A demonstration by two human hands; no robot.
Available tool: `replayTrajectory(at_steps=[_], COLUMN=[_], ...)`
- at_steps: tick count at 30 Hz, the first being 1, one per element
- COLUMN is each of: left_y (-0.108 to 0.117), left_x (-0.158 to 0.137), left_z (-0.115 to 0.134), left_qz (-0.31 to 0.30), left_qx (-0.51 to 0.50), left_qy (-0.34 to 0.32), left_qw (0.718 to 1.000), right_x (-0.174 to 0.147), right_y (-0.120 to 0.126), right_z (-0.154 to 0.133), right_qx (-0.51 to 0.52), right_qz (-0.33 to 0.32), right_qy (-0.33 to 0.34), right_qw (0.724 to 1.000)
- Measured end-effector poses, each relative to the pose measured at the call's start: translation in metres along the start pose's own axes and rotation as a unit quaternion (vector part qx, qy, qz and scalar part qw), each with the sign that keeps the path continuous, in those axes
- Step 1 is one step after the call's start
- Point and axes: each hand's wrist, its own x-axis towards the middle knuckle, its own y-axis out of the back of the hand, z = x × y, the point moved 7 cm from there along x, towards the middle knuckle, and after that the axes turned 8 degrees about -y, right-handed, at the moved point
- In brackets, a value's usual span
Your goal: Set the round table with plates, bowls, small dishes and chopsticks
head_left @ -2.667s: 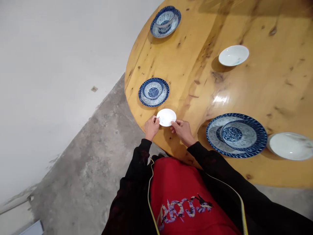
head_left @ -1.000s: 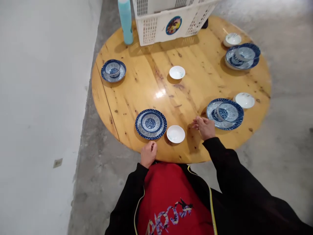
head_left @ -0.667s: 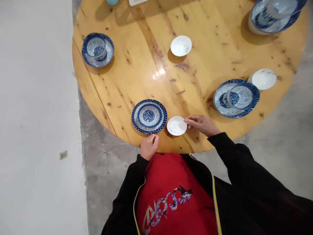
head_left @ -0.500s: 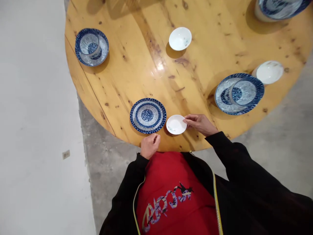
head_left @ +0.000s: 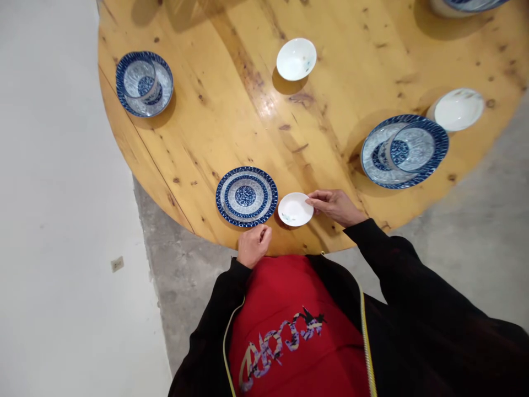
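Saucer [head_left: 295, 209]: we are looking at a small white dish near the close edge of the table [head_left: 231, 121], just right of the blue plate [head_left: 247, 196] and almost touching it.
Right hand [head_left: 335, 205]: we are pinching the saucer's right rim with thumb and fingertips; the rest of the hand is lying low over the wood.
Left hand [head_left: 253, 244]: we are resting it at the table edge, fingers curled into a loose fist, holding nothing.
Weight: we are judging the saucer light, easy for one hand.
Stiffness: it is looking like glazed ceramic, so rigid and not bending.
Surface: the glaze is probably slippery, and the varnished wood below is shining too, so the saucer may slide easily.
Fragility: we are thinking it can chip or break if it is knocking the blue plate or falling off the edge.
Where to hold: the rim is the best place, thumb above and fingers under it, as the bottom is sitting flat.
Other dishes: two more white bowls [head_left: 296, 58] [head_left: 458, 109] and two blue plates with a bowl inside [head_left: 144, 83] [head_left: 404, 150] are standing well apart.
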Motion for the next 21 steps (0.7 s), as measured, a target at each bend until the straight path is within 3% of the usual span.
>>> replayTrajectory(at_steps=[9,17,21], left_y=[-0.008,-0.016,-0.016], left_x=[0.002,0.007,0.003], left_z=[-0.001,-0.001,-0.001], left_qz=[-0.022,-0.048,-0.045], left_qx=[0.001,0.017,-0.005], left_qy=[0.008,0.005,-0.001], left_qw=[1.0,0.999,0.999], right_x=[0.005,0.003,0.013], right_y=[0.003,-0.001,0.016], right_z=[-0.009,-0.009,-0.029], right_qx=[-0.046,-0.043,-0.063], right_qz=[-0.057,-0.056,-0.025], right_qy=[-0.021,0.005,0.044], right_qw=[0.997,0.997,0.997])
